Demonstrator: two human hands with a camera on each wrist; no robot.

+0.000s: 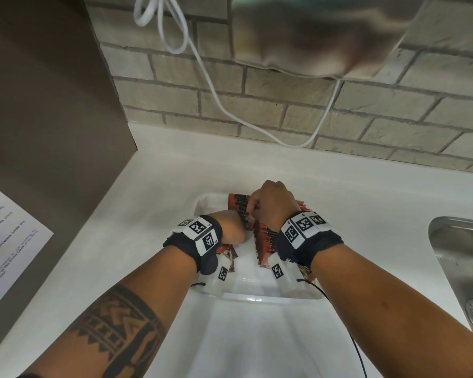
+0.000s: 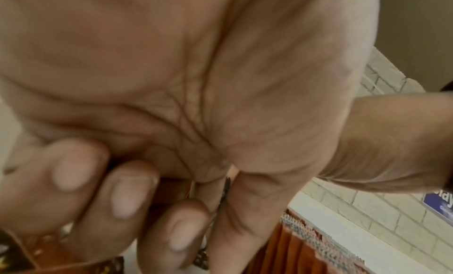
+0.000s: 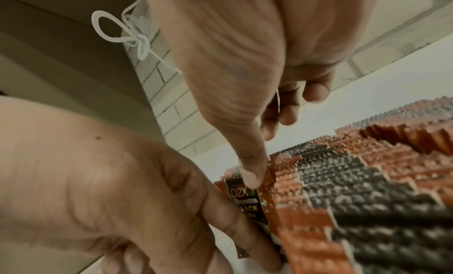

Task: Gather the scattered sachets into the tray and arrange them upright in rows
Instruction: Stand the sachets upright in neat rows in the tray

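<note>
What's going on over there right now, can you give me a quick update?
Left hand and right hand both pinching one sachet against the upright row of sachets in the white tray. Few sachets lying flat under left wrist. Nothing blocking.

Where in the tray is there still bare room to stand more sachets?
Bare floor lies between the left hand and the upright sachets, running to the tray near rim, and at the far left corner. The right side is packed with rows; a few loose sachets lie under the left wrist.
</note>
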